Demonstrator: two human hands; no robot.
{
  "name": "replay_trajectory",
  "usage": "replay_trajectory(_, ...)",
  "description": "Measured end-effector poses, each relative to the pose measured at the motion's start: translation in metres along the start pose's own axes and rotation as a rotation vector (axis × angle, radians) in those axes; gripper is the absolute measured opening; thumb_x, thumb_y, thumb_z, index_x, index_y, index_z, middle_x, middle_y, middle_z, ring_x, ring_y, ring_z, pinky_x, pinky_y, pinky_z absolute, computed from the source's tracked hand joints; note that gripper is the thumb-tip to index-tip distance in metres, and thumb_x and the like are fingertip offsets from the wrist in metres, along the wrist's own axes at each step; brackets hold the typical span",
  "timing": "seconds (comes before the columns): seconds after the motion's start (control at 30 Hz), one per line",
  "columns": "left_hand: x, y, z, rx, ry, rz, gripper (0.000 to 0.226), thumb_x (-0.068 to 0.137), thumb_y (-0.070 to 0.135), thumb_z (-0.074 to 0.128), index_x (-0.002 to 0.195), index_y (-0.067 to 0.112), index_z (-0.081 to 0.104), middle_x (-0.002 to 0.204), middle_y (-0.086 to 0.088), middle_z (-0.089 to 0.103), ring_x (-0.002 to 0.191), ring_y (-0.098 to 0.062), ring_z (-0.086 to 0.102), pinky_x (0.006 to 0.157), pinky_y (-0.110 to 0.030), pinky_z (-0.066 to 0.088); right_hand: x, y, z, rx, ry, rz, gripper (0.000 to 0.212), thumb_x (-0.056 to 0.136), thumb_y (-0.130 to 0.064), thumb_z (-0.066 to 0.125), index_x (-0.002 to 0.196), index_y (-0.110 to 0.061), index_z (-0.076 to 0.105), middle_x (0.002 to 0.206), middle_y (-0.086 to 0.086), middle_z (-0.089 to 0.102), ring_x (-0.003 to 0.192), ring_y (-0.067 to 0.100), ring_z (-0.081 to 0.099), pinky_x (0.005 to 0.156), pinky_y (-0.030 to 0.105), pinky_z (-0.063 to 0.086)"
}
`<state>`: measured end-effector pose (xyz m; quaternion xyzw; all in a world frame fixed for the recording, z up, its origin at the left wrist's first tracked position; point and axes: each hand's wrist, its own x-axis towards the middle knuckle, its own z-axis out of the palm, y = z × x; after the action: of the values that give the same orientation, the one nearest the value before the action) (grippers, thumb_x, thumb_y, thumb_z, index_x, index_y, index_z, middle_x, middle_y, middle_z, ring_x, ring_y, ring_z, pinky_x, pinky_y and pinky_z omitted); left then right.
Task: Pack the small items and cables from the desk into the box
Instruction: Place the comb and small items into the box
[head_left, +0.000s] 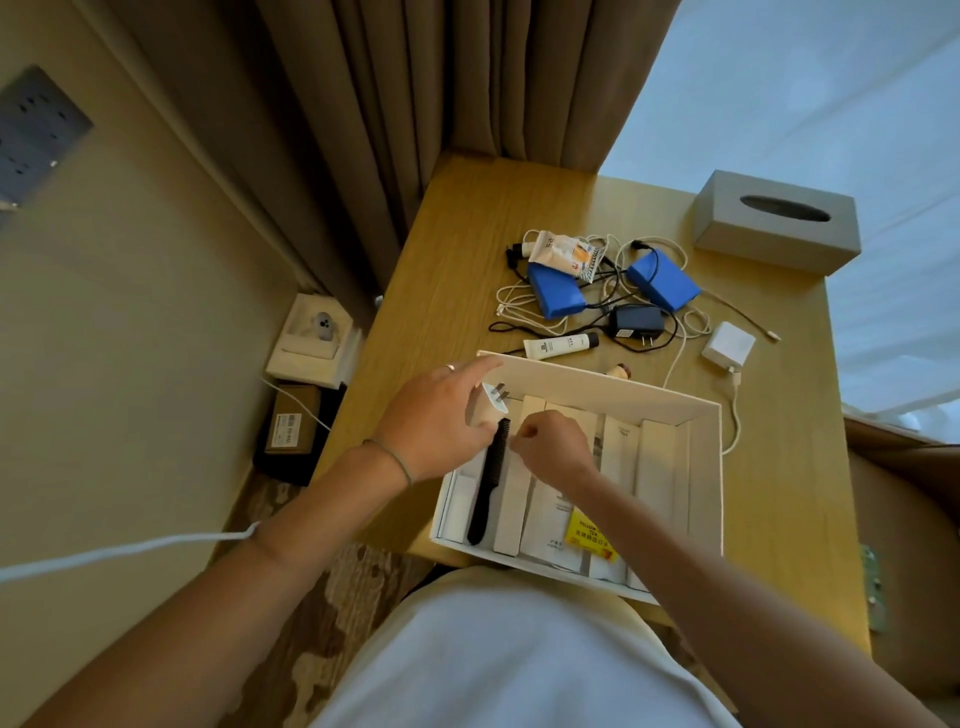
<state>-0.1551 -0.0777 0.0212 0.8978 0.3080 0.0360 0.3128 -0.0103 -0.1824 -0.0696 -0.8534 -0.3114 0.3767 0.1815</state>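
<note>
1. Head view: the left hand (439, 415) has its grip clamped on a white plug (488, 408) over the box's (706, 467) left end.
2. The right hand (556, 447) is curled, fingertips pinched by the comb (491, 478); what it pinches, I cannot tell.
3. Behind the box on the surface (457, 249) lie tangled cables (530, 301), two blue packs (553, 290), a black adapter (636, 322), a tube (558, 345), and a white charger (728, 345).

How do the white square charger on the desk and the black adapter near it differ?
The white square charger is pale and flat-faced; the black adapter is dark and bulkier. The black adapter's prongs show at its near end; the white square charger shows none. Both lie on the desk, outside the box, with cables attached.
</note>
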Motion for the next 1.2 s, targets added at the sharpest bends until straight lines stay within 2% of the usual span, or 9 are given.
replay_trajectory(0.13,0.009,0.019,-0.001,0.195,-0.042,0.051,0.040,0.082,0.040,0.070,0.118,0.024,0.062,0.104,0.001,0.065,0.090,-0.018,0.060,0.072,-0.032,0.054,-0.009,0.023,-0.020,0.168,0.042,0.021,0.022,0.089,-0.025,0.068,0.070,-0.016,0.071,0.061,-0.002,0.068,0.056,0.014,0.059,0.056,0.029,0.047)
replay_trajectory(0.27,0.014,0.038,0.009,0.120,-0.240,0.024,0.031,0.074,0.034,0.075,0.098,0.026,0.056,0.087,0.005,0.061,0.077,-0.016,0.059,0.062,-0.032,0.055,-0.020,0.040,-0.027,0.288,0.050,0.058,0.021,0.090,-0.024,0.069,0.070,-0.019,0.073,0.057,-0.003,0.066,0.055,0.011,0.057,0.054,0.029,0.047)
replay_trajectory(0.43,0.030,0.037,0.045,0.301,-0.652,-0.079,0.049,0.072,0.024,0.084,0.115,0.019,0.062,0.108,0.000,0.063,0.095,-0.021,0.060,0.083,-0.036,0.057,-0.030,0.045,-0.029,0.405,0.031,0.057,0.017,0.092,-0.021,0.069,0.078,-0.013,0.074,0.065,0.004,0.067,0.063,0.018,0.061,0.063,0.038,0.053)
replay_trajectory(0.57,0.031,0.030,0.072,0.407,-0.841,-0.127,0.043,0.071,0.031,0.089,0.105,0.012,0.072,0.095,-0.003,0.070,0.088,-0.021,0.064,0.072,-0.031,0.056,-0.035,0.046,-0.033,0.430,0.029,0.046,0.018,0.094,-0.021,0.066,0.081,-0.011,0.073,0.068,0.006,0.068,0.063,0.017,0.060,0.063,0.037,0.053)
replay_trajectory(0.77,0.022,0.022,0.086,0.527,-0.836,-0.143,0.040,0.072,0.033,0.088,0.101,0.012,0.071,0.094,-0.003,0.071,0.088,-0.021,0.066,0.084,-0.038,0.059,-0.040,0.043,-0.041,0.492,0.100,0.019,0.016,0.095,-0.020,0.065,0.083,-0.014,0.073,0.068,-0.002,0.065,0.063,0.009,0.058,0.062,0.028,0.046)
replay_trajectory(0.9,0.015,0.020,0.088,0.608,-0.807,-0.097,0.039,0.077,0.029,0.083,0.108,0.015,0.063,0.097,-0.002,0.065,0.092,-0.022,0.063,0.081,-0.036,0.056,-0.042,0.039,-0.049,0.522,0.147,-0.020,0.013,0.096,-0.018,0.065,0.086,-0.014,0.073,0.071,-0.001,0.066,0.066,0.010,0.060,0.063,0.026,0.046)
replay_trajectory(1.03,0.009,0.019,0.085,0.642,-0.767,-0.048,0.022,0.086,0.020,0.068,0.107,0.015,0.062,0.095,-0.002,0.062,0.085,-0.020,0.060,0.078,-0.035,0.057,-0.044,0.031,-0.070,0.485,0.246,-0.147,0.014,0.097,-0.022,0.065,0.084,-0.019,0.070,0.070,-0.001,0.067,0.064,0.010,0.062,0.060,0.023,0.052)
replay_trajectory(1.1,0.008,0.022,0.081,0.622,-0.689,-0.009,0.017,0.093,0.025,0.060,0.107,0.015,0.062,0.095,-0.002,0.063,0.083,-0.020,0.059,0.076,-0.035,0.054,-0.039,0.026,-0.090,0.457,0.287,-0.216,0.012,0.097,-0.023,0.064,0.086,-0.022,0.070,0.073,-0.001,0.068,0.068,0.011,0.065,0.063,0.022,0.054)
replay_trajectory(1.2,0.013,0.033,0.067,0.473,-0.443,0.095,0.024,0.097,0.036,0.054,0.117,0.023,0.063,0.100,0.000,0.069,0.091,-0.020,0.064,0.073,-0.032,0.048,-0.019,0.021,-0.125,0.408,0.320,-0.263,0.012,0.096,-0.022,0.065,0.085,-0.024,0.069,0.073,-0.002,0.069,0.066,0.006,0.063,0.063,0.020,0.053)
